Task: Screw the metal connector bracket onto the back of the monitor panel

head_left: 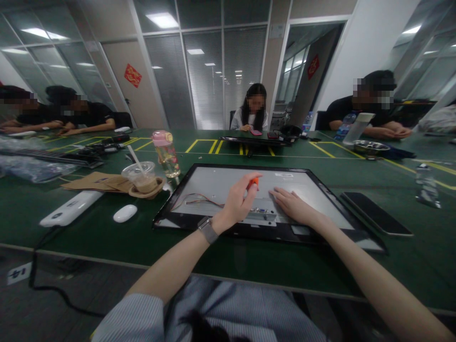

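A flat display panel [228, 178] with a black frame and a grey metal back lies on the table in front of me. My left hand [240, 197] is above its middle, thumb and fingers closed around a small orange thing [254, 181] that is mostly hidden, so its kind cannot be made out. Just below that hand, a metal bracket with connector ports [261, 214] sits on the panel, and thin wires [203, 198] run off to its left. My right hand [292, 204] rests flat on the panel's back to the right of the bracket, fingers stretched out and holding nothing.
Left of the panel are a white mouse [125, 213], a long white device [71, 209] with a black cable, an iced drink cup [140, 173] and a pink-lidded bottle [166, 154]. A black phone [375, 213] lies to the right. Several people sit around the green table [117, 247].
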A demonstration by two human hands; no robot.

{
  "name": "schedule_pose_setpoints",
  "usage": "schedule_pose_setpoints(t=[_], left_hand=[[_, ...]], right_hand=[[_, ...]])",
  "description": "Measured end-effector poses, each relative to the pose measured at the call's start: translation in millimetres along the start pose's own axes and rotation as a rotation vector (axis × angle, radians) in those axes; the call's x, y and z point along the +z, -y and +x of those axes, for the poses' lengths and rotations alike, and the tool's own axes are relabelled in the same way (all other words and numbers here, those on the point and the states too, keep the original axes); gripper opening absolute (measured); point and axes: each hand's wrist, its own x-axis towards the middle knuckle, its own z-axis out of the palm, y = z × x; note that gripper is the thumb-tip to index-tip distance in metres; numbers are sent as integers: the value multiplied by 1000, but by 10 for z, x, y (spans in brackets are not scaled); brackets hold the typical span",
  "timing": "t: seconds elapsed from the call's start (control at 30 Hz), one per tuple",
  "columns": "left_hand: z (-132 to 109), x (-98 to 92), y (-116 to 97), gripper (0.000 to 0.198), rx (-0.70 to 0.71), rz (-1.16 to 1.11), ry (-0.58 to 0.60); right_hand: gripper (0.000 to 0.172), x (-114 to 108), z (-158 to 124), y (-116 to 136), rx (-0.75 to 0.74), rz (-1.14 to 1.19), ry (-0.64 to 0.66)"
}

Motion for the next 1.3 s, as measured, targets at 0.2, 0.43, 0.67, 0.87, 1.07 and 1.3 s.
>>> schedule_pose_setpoints(t=[0.2, 0.43, 0.67, 0.87, 1.07, 1.3], left_hand=[[0, 0, 4, 31, 1, 2, 0], [1, -1, -1, 31, 9, 7, -2], [3, 6, 16, 30, 17, 3, -7], [-3, 6, 5, 31, 7, 7, -4], [-4, 10, 15, 31, 22, 0, -8], [-3, 10, 9, 30, 17, 6, 0]], right_hand=[[57, -8, -3, 4, -4, 13, 5], [56, -27, -4, 16, -9, 18, 1], [57, -57, -18, 58, 18, 4, 25], [57, -39, -17, 40, 0, 27, 4], [58, -38, -9, 44, -2, 26, 10], [58, -21, -5, 25, -12, 27, 4]])
